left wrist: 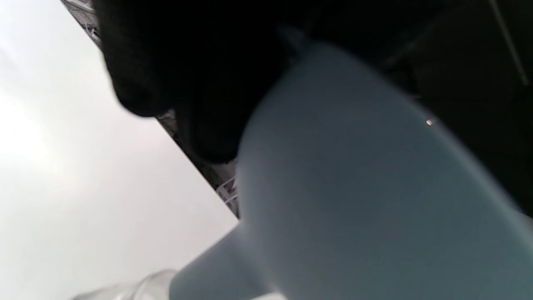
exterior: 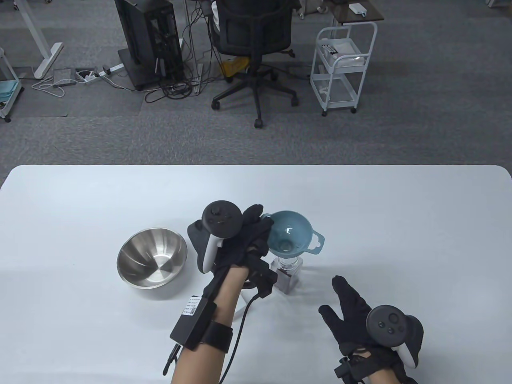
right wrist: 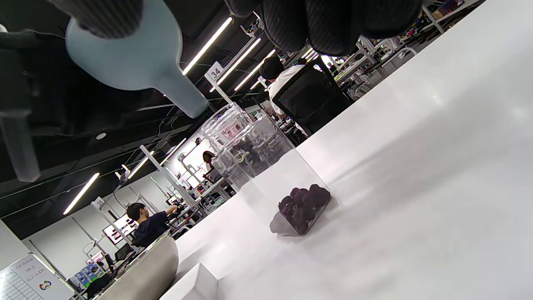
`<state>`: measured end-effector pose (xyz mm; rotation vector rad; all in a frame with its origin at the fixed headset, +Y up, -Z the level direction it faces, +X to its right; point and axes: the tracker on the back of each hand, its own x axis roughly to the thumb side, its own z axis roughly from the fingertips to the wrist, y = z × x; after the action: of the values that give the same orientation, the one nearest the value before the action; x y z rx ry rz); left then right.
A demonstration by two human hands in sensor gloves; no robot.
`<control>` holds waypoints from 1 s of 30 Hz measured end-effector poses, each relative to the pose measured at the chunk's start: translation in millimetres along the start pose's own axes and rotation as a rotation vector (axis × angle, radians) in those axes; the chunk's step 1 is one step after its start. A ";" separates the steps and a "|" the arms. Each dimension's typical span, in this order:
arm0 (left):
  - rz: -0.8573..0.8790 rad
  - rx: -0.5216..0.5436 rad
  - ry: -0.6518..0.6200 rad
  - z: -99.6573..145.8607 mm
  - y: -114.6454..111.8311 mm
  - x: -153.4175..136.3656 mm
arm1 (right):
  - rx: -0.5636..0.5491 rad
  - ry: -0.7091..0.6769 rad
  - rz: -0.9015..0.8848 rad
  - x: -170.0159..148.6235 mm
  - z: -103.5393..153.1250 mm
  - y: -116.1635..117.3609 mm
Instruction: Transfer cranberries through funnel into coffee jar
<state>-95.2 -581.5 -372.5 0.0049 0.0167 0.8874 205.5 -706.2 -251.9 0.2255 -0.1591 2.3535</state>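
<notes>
Blue plastic funnel (exterior: 290, 235): held up above the jar, its spout clear of the jar's mouth in the right wrist view
Left hand (exterior: 240, 236): fingers curled round the funnel's rim on the side away from its tab handle; this hand grips it
Glass jar (exterior: 287, 274): stands upright on the white table (exterior: 80, 208), straight under the funnel and just beside the left wrist
Cranberries (right wrist: 304, 206): a dark heap at the bottom of the jar
Right hand (exterior: 352, 310): near the jar, on its side away from the bowl, touching nothing; fingers straight and spread, holding nothing
Steel bowl (exterior: 152, 258): beyond the left hand from the jar, nothing visible inside it
In the way: the left forearm lies between bowl and jar
</notes>
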 end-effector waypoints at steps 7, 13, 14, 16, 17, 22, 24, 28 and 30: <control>-0.032 0.140 -0.011 12.2 64.8 -9.8 | -0.002 -0.001 0.002 -0.1 -0.1 -0.1; -0.146 0.288 0.063 20.8 109.3 -50.5 | 0.000 0.003 0.003 -0.4 -0.5 0.1; -0.168 0.307 0.086 21.9 115.1 -60.5 | 0.000 0.004 0.004 -0.5 -0.4 0.1; -0.204 0.330 0.129 23.3 123.2 -78.7 | 0.000 0.006 0.005 -0.5 -0.2 0.1; -0.213 0.339 0.146 23.9 125.8 -85.7 | 0.000 0.006 0.006 -0.5 -0.2 0.1; -0.264 0.380 0.253 26.0 135.9 -127.9 | 0.003 0.011 0.010 -0.6 -0.2 0.6; -0.310 0.390 0.289 27.0 136.8 -143.2 | 0.005 0.012 0.012 -0.7 -0.1 0.8; -0.359 0.400 0.341 28.2 134.4 -165.6 | 0.006 0.012 0.015 -0.5 -0.4 0.9; -0.387 0.400 0.361 28.3 132.0 -173.6 | 0.008 0.012 0.017 -0.5 -0.6 1.2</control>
<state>-306.7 -632.6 -340.6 0.2083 0.5165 0.4772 204.9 -707.3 -252.6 0.2144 -0.1460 2.3723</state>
